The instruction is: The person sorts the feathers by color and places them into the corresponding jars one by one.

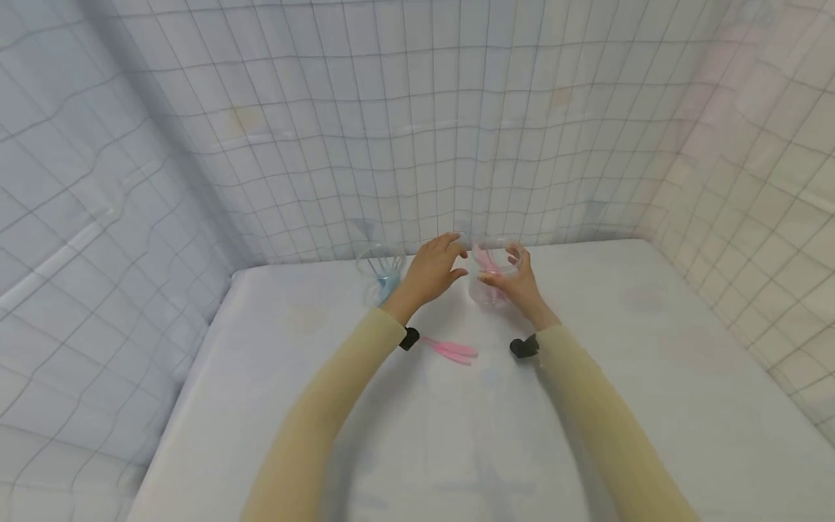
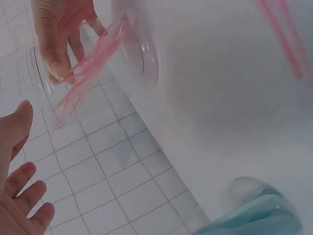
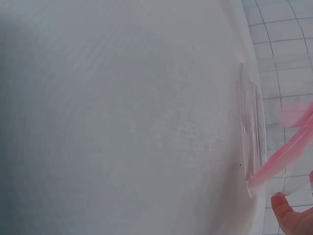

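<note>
My right hand (image 1: 522,288) grips a clear plastic jar (image 1: 481,294), thumb on the near side and fingers on the far side. Slim pink pieces (image 2: 98,54), thin at one end and broader at the other, lean inside it; their exact kind I cannot tell. To the left of the jar is my left hand (image 1: 430,272), its fingers spread and slightly bent, holding nothing. In the left wrist view its fingertips (image 2: 24,171) are apart from the jar's rim. Similar loose pink pieces (image 1: 454,351) lie on the white table (image 1: 450,435) between the wrists.
A second clear jar (image 1: 360,262) stands left of my left hand, holding blue pieces (image 1: 388,281) with thin upper ends. Behind the table's back edge hangs a white grid-patterned cloth (image 1: 417,145), with more at both sides. A black camera (image 1: 409,338) sits on the left wrist.
</note>
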`<state>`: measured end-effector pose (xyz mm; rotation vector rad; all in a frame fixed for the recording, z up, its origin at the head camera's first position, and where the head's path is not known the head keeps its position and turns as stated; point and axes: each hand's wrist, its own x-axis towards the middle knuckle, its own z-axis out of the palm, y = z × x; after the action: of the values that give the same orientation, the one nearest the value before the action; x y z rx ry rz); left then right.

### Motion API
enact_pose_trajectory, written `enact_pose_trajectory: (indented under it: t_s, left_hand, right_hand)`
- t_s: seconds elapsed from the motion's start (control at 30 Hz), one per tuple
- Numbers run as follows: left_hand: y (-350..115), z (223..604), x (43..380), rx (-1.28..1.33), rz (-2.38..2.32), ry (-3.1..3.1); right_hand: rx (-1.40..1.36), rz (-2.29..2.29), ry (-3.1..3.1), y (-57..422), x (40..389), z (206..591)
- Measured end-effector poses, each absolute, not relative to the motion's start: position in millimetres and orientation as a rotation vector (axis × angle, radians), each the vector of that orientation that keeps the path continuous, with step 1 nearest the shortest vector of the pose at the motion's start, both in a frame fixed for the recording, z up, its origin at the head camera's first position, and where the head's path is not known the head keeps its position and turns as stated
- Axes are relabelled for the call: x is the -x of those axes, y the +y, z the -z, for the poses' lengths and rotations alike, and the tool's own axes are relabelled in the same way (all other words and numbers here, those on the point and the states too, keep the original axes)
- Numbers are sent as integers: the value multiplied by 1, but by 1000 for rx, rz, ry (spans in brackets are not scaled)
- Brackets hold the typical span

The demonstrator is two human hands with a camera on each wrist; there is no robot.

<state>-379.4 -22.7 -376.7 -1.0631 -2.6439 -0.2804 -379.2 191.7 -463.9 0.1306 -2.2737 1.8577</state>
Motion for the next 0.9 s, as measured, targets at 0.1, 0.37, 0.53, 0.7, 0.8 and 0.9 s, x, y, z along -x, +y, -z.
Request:
enact_pose_trajectory:
  t_s: [0.1, 0.37, 0.53, 0.7, 0.8, 0.9]
  left_hand:
    - [-39, 389, 369, 1088, 435, -2688]
    - [-78, 425, 347, 1143, 679, -2871]
    - [-90, 443, 341, 1210, 779, -2899]
    - [-95, 453, 336, 1182, 788, -2939]
    - [-95, 456, 336, 1170, 786, -2963]
    - [-95, 457, 336, 1159, 768, -2974]
  right_hand:
    - [-129, -1851, -2285, 193, 379, 463]
    - [-119, -1857, -2294, 193, 378, 462]
    - [-86, -1867, -2291, 193, 378, 460]
    - [-70, -1862, -2294, 192, 378, 458]
    - [-70, -1864, -2299, 191, 378, 458]
    - [-79, -1862, -2303, 191, 378, 457]
